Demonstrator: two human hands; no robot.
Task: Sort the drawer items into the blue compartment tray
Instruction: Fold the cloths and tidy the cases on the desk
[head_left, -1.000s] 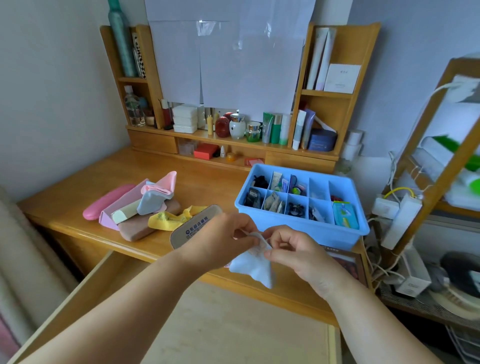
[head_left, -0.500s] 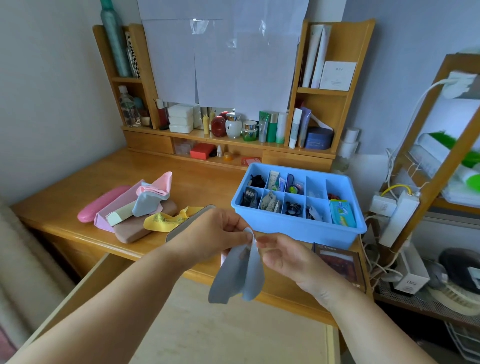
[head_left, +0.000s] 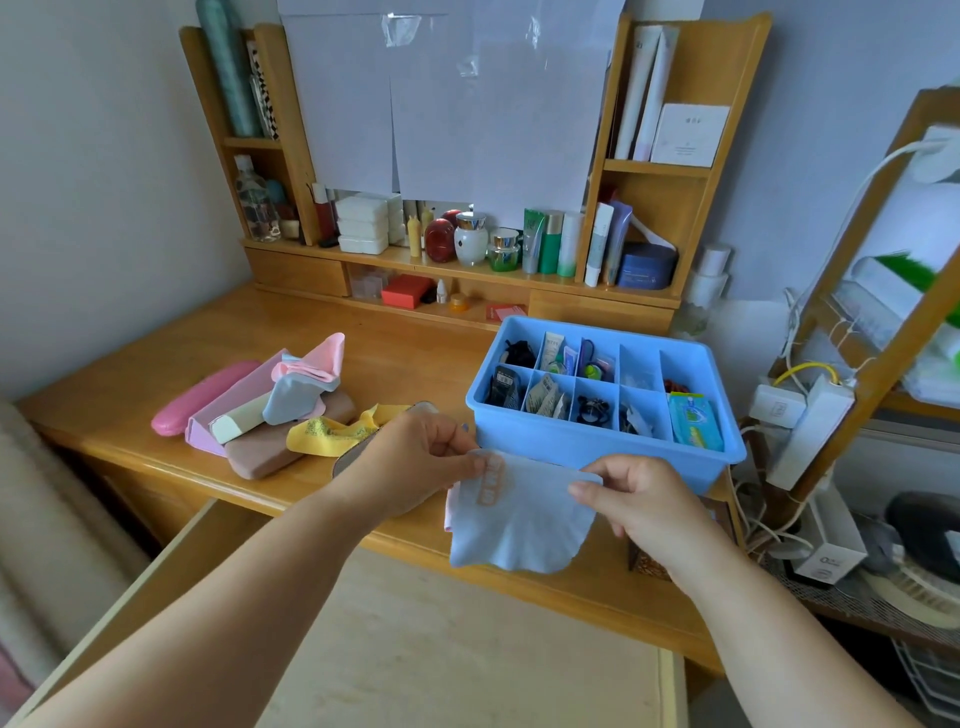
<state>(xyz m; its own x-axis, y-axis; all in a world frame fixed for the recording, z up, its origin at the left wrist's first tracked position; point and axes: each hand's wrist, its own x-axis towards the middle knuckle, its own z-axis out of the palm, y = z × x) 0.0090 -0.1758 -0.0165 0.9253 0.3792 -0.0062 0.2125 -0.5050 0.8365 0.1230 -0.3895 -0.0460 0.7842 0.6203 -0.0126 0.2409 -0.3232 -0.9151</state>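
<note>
1. Left hand (head_left: 415, 457) is pinching the cloth's (head_left: 514, 525) upper left corner.
2. Right hand (head_left: 639, 499) is pinching its upper right corner — the cloth is hanging spread above the desk's (head_left: 415, 364) front edge.
3. Tray (head_left: 597, 441) is sitting at the desk's right edge, just behind the cloth.

One head-worn view looks forward and down, close over the desk (head_left: 405, 353).

soft even daylight, sharp centre, wide-angle bending at the edges.
</note>
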